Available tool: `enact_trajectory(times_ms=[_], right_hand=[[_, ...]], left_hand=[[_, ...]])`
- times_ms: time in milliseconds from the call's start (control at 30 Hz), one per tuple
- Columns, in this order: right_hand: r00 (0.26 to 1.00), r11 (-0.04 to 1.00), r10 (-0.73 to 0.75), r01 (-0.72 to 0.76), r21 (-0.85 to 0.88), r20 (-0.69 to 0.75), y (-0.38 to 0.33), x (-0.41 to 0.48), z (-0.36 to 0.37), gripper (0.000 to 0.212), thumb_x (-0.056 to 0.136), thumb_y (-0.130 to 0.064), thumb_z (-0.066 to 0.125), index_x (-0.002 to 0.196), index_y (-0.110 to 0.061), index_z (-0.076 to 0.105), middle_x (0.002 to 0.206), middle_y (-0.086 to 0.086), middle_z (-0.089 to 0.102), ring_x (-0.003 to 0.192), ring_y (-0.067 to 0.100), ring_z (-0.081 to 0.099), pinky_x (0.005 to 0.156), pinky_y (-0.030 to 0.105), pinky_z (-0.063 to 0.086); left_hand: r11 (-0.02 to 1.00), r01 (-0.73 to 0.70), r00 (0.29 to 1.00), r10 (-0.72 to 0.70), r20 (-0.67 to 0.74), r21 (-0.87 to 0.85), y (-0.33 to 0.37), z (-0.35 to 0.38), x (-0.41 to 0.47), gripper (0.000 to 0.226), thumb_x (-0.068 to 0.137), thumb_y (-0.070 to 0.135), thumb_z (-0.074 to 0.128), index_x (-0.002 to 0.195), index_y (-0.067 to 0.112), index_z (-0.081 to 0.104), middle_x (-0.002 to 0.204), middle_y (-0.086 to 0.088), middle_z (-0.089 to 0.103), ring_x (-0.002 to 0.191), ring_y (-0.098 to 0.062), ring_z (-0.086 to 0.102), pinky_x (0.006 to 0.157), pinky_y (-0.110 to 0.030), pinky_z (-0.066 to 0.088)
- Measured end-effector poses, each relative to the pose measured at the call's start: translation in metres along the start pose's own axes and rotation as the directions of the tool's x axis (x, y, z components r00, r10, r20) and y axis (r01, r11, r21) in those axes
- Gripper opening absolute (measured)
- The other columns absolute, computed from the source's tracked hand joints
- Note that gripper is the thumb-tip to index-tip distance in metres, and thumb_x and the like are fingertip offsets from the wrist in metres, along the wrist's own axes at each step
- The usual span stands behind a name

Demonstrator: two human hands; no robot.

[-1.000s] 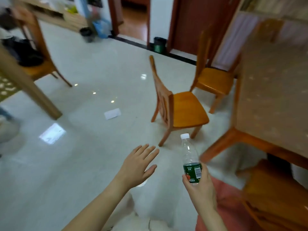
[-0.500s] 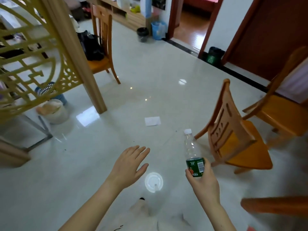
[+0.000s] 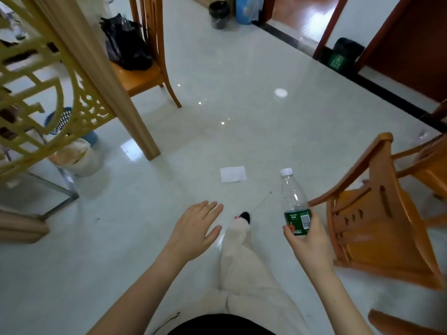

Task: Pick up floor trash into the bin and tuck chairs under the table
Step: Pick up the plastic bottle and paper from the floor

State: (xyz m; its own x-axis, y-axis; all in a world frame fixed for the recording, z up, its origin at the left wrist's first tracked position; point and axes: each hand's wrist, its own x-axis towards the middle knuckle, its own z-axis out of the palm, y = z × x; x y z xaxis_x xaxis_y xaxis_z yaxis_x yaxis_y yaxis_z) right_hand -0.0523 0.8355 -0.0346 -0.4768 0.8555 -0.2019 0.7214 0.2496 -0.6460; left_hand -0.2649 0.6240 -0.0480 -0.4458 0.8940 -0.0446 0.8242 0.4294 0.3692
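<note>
Gripping the clear plastic bottle with a green label and white cap (image 3: 295, 204) upright by its lower half, the right hand (image 3: 308, 240) hovers beside an orange wooden chair (image 3: 377, 213). The left hand (image 3: 193, 228) is spread flat, holding nothing. A white paper scrap (image 3: 233, 174) lies on the pale tiled floor (image 3: 242, 117) ahead.

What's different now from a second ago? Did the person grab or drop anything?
Nothing was grabbed or dropped. The person turned left and stepped forward: the paper on the floor now lies closer, the chair has slid to the right of the view, and a shoe shows ahead. The right hand still grips the bottle upright, and the left hand stays open.
</note>
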Motion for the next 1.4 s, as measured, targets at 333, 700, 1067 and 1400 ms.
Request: enact_trajectory(times_ms=[333,700,1067,1400], right_hand=[[0.999,1.000,-0.024,0.024,-0.007,0.030,-0.091,0.230,-0.011,0.060,0.080,-0.041,0.071,0.129,-0.027,0.039,0.099,-0.002,0.060,0.080,0.017,0.061,0.068,0.041,0.054],[0.970,0.968,0.244,-0.243,0.068,-0.006,-0.094,0.363,0.084,0.059,0.079,-0.038,0.074,0.126,-0.024,0.042,0.104,0.001,0.060,0.084,0.022,0.060,0.070,0.037,0.049],[0.927,0.927,0.373,-0.374,0.012,0.048,0.041,0.486,0.318,0.064,0.077,-0.041,0.072,0.130,-0.023,0.040,0.108,0.002,0.060,0.087,0.022,0.058,0.074,0.036,0.049],[0.927,0.936,0.349,-0.351,-0.006,0.136,0.263,0.572,0.531,0.057,0.077,-0.044,0.071,0.123,-0.030,0.041,0.101,-0.006,0.059,0.085,0.014,0.060,0.071,0.036,0.050]], left_hand=[[0.998,-0.055,0.997,0.058,-0.050,0.043,-0.050,-0.058,0.231,0.047,0.091,0.038,0.045,0.130,0.014,0.055,0.129,-0.003,0.060,0.118,-0.024,0.053,0.096,-0.037,0.044],[0.993,-0.115,0.974,0.116,0.194,-0.017,-0.158,-0.020,0.379,0.053,0.092,0.042,0.040,0.135,0.014,0.053,0.131,-0.004,0.059,0.120,-0.027,0.053,0.099,-0.039,0.042],[0.978,-0.181,0.920,0.206,0.334,-0.105,-0.290,0.242,0.514,0.053,0.087,0.025,0.067,0.135,0.011,0.051,0.132,-0.008,0.058,0.116,-0.030,0.054,0.093,-0.040,0.045],[0.987,-0.124,0.906,0.153,0.396,-0.098,-0.401,0.577,0.560,0.069,0.081,0.038,0.072,0.139,0.012,0.046,0.139,-0.007,0.051,0.126,-0.030,0.047,0.101,-0.040,0.038]])
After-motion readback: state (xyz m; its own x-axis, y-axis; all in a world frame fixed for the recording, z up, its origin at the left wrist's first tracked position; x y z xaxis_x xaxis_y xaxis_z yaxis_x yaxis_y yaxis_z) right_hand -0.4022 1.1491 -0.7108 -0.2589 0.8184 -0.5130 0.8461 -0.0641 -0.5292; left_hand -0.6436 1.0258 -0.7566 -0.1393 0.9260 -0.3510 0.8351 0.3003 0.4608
